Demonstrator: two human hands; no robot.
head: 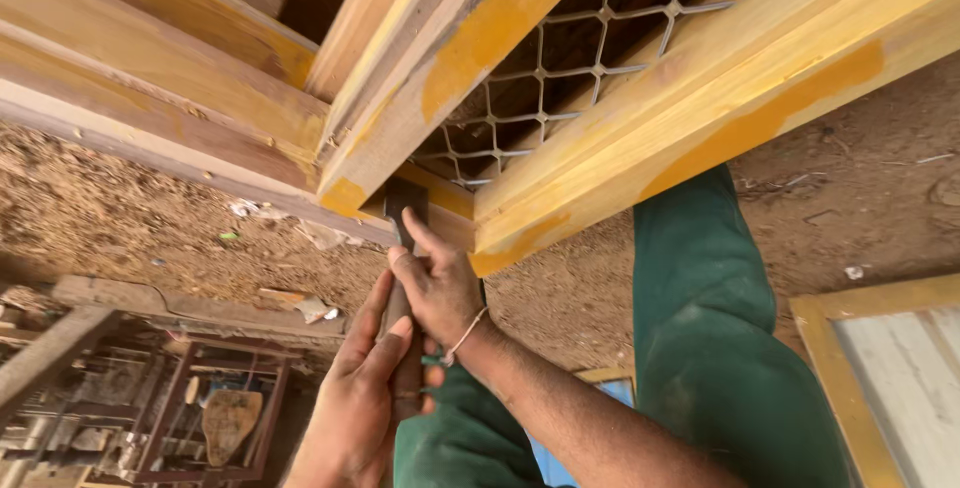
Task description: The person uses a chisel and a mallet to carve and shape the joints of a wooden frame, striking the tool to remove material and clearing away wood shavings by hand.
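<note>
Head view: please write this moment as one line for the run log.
left hand: holds chisel handle | right hand: grips chisel shaft | blade: at window frame joint | ground: sawdust

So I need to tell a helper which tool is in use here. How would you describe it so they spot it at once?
Start at the yellow wooden frame with the wire mesh. At its lower corner joint, a chisel presses its flat dark blade into the wood. The right hand grips it above and the left hand below; it is the only dark metal tool among pale timber.
</note>
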